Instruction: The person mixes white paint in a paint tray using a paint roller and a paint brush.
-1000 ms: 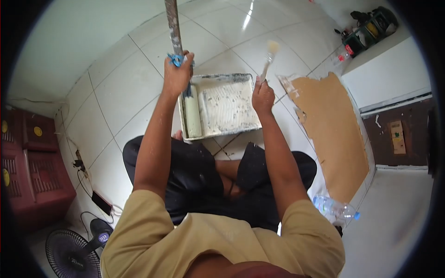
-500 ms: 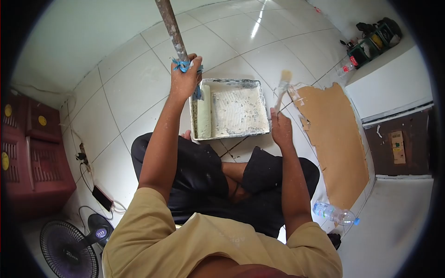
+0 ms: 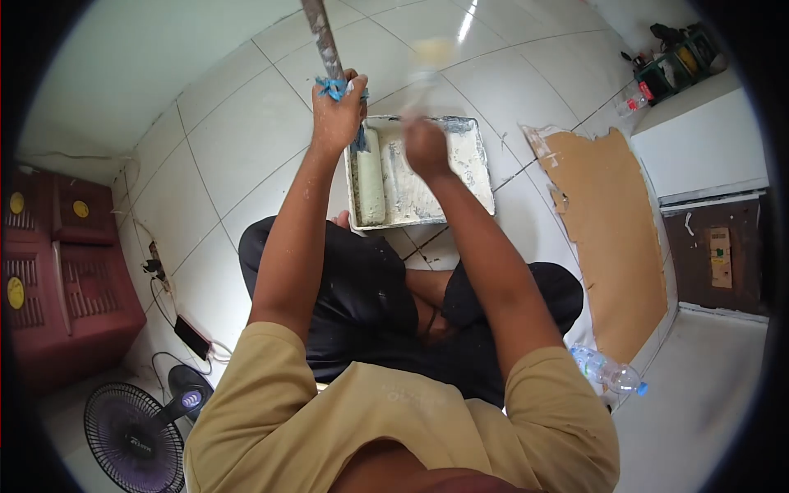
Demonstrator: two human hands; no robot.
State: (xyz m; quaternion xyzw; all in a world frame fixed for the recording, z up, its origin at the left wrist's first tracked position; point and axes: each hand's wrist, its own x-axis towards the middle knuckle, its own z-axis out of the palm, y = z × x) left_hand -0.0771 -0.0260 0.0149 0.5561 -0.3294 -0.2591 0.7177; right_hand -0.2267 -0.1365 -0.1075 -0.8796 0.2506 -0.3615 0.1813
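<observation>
My left hand [image 3: 339,115] is closed round a paint-spotted pole [image 3: 322,37], just by the blue cloth strip [image 3: 332,88] tied on it. Below this hand a pale roller [image 3: 369,185] lies along the left side of the white paint tray [image 3: 423,220], whose inside is coated with cream paint. My right hand [image 3: 427,148] is over the upper part of the tray, closed round the handle of a paintbrush [image 3: 427,62]. The brush is blurred, its bristles pointing up and away from me.
Brown cardboard [image 3: 618,246] lies on the tiles at the right, with a plastic bottle [image 3: 610,371] near its lower end. A fan [image 3: 136,444], a phone [image 3: 191,337] and a maroon cabinet [image 3: 90,271] are at the left. A green crate [image 3: 674,66] stands upper right.
My right hand has moved left with the brush, from beside the tray to above it. My left hand keeps its hold on the pole. The whole view has shifted slightly.
</observation>
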